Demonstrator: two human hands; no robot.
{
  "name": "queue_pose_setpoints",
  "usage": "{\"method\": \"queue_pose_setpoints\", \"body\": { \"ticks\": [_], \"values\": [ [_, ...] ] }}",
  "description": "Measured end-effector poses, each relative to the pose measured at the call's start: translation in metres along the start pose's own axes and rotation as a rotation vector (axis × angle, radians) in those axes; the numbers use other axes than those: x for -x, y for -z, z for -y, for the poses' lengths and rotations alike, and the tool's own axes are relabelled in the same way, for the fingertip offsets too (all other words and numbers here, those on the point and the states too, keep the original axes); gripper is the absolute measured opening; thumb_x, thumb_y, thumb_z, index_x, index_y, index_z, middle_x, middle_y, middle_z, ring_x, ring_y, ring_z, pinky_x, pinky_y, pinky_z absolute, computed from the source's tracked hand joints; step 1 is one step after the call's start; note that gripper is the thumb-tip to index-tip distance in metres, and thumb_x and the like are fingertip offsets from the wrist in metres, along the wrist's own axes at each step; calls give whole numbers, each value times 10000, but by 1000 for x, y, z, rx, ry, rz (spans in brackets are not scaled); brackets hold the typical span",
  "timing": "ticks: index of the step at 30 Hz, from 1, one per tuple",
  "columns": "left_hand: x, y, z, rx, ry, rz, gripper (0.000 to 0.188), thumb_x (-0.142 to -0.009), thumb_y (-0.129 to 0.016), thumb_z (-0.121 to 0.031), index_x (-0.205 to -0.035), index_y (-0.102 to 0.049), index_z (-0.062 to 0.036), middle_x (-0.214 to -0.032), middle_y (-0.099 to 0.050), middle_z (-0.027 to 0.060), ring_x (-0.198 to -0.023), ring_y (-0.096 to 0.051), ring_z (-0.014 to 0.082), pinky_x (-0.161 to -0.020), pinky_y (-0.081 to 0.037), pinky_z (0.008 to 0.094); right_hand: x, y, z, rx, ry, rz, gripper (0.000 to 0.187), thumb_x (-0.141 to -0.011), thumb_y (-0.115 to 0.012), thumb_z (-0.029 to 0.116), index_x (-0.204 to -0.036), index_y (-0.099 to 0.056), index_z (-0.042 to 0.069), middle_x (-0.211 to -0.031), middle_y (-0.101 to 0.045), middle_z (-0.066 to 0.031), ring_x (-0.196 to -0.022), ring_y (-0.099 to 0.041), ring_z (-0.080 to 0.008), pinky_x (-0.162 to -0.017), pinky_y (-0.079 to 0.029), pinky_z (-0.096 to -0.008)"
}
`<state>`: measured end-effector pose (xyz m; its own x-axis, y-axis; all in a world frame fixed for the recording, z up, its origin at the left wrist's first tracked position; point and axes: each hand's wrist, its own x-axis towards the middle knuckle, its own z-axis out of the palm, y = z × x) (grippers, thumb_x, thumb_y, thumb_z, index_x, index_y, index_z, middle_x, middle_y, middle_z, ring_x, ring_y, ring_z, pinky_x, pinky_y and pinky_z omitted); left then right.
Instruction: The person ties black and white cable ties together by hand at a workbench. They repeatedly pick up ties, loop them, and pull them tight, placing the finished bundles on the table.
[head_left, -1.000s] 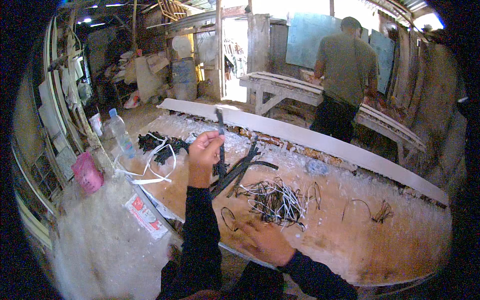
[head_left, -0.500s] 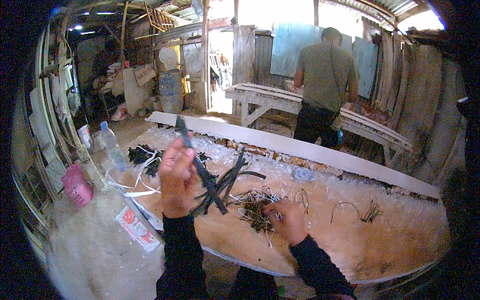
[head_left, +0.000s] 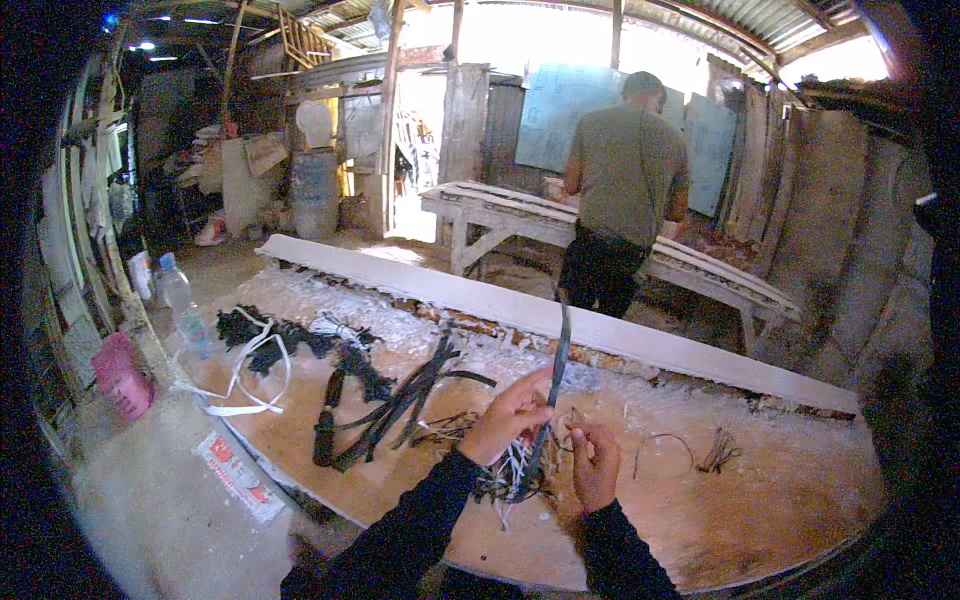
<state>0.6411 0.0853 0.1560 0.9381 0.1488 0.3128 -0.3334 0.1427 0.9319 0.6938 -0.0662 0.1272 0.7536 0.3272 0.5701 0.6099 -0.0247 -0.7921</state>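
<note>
My left hand (head_left: 508, 418) pinches a long black strip (head_left: 559, 365) between thumb and fingers. The strip stands nearly upright, its lower end over a tangle of white and dark strands (head_left: 510, 472) on the board. Close by on the right, my right hand (head_left: 598, 465) is closed in a pinch, with a thin dark wire (head_left: 568, 424) at its fingertips. Left of my hands lies a pile of black strips (head_left: 395, 412). Further left are dark bunched strands (head_left: 285, 345) and a looped white strap (head_left: 240, 385).
A long pale board (head_left: 430, 285) edges the table's far side. Loose thin wires (head_left: 718, 455) lie right of my hands. A plastic bottle (head_left: 180, 300) and pink bag (head_left: 123, 375) stand left. Beyond, a person (head_left: 630, 170) stands at a wooden bench (head_left: 505, 205).
My left hand has moved right with the black strip, which is now beside my right hand. My right hand has lifted from the tangle with a thin wire. The view has shifted slightly.
</note>
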Motion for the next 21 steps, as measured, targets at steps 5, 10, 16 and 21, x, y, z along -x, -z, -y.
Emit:
{"method": "queue_pose_setpoints", "body": {
  "ticks": [5,10,16,21],
  "values": [
    [3,-2,24,-135,-33,94,600,-817,-535,-90,-1337,-240,-141,-712,-417,-39,-566,-434,27,-437,-395,150,-2,-2,11,-448,-270,37,268,-859,-506,248,-910,-587,-2,-804,-589,-41,-748,-543,-127,-715,-422,-260],
    [5,-1,20,-96,-78,141,666,-808,-560,-96,-1351,-175,-135,-702,-410,-37,-564,-425,32,-429,-394,154,6,-4,10,-611,-360,84,176,-809,-578,142,-934,-579,18,-867,-604,-60,-801,-552,-149,-730,-440,-270],
    [2,-1,22,-98,-111,162,661,-787,-593,-95,-1325,-210,-116,-703,-446,-27,-558,-440,39,-426,-390,159,7,-4,7,-688,-407,106,175,-768,-615,103,-927,-575,41,-843,-602,-45,-779,-554,-155,-732,-440,-277],
    [7,-3,19,-33,35,153,456,-769,-606,-66,-1184,-418,-56,-717,-523,-4,-627,-503,70,-538,-426,202,6,-1,12,-806,-504,86,116,-766,-610,101,-860,-565,51,-820,-598,-43,-743,-549,-156,-705,-442,-288]
  ]
}}
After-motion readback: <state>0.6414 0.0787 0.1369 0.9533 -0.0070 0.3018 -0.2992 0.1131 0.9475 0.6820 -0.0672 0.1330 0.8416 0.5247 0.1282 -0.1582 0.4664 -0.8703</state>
